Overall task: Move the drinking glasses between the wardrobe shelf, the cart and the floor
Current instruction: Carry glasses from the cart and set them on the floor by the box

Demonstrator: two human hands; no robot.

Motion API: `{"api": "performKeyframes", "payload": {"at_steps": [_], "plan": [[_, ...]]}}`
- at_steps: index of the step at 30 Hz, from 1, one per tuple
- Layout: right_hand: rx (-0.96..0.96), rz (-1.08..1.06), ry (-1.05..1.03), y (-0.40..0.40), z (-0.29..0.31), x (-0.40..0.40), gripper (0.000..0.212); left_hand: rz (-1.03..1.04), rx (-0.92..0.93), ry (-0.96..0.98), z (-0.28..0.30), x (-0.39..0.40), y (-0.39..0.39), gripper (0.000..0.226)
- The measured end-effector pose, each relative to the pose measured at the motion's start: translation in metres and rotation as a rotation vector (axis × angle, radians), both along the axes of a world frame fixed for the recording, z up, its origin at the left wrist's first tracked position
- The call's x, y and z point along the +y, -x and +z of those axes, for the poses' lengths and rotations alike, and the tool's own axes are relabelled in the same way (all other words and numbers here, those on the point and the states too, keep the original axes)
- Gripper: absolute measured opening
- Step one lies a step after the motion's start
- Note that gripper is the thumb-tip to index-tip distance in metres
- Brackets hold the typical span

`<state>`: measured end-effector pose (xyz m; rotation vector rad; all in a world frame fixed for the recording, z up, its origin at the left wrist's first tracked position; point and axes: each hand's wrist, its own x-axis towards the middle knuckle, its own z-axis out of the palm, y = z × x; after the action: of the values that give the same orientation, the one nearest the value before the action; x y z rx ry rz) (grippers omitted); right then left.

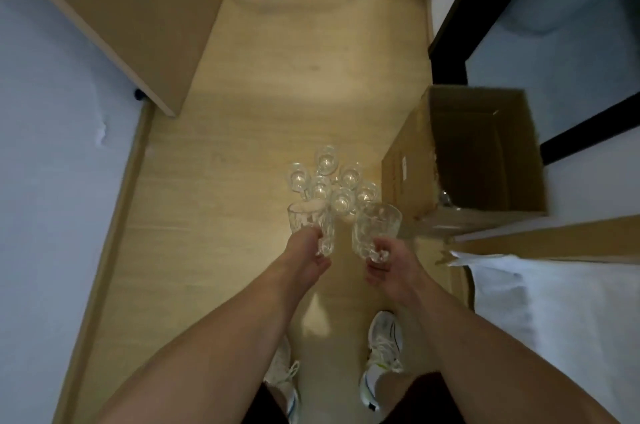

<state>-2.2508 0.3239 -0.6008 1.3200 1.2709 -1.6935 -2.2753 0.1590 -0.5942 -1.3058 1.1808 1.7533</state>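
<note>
Two hands loaded: left hand (306, 245) grips cut-glass tumbler (311, 228), right hand (384, 259) grips second tumbler (375, 231), fingers curled round lower body of each. Both glasses held in air above floor (214, 215). Six more glasses (332, 181) stand clustered on floor just beyond, open cardboard box (485, 153) beside them. We judge step as floor transfer, set-down or pick-up not determinable. Next move calls for keeping tumblers upright, clear of cluster.
</note>
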Motion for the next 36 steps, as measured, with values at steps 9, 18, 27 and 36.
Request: {"api": "performKeyframes", "payload": {"at_steps": [9,18,27,36], "plan": [[0.417,0.193,0.072,0.106,0.298,-0.090,0.035,0.119,0.381,0.066,0.340,-0.097,0.073,0.032],[0.764,0.481,0.111,0.149,0.485,-0.176,0.039,0.488,0.749,0.228,0.537,-0.187,0.042,0.025],[0.905,0.778,0.242,0.098,0.550,-0.261,0.038,0.789,0.838,0.455,0.599,-0.233,-0.079,0.016],[0.864,1.132,0.445,-0.017,0.554,-0.329,0.035,1.123,0.724,0.670,0.615,-0.241,-0.237,0.014]]}}
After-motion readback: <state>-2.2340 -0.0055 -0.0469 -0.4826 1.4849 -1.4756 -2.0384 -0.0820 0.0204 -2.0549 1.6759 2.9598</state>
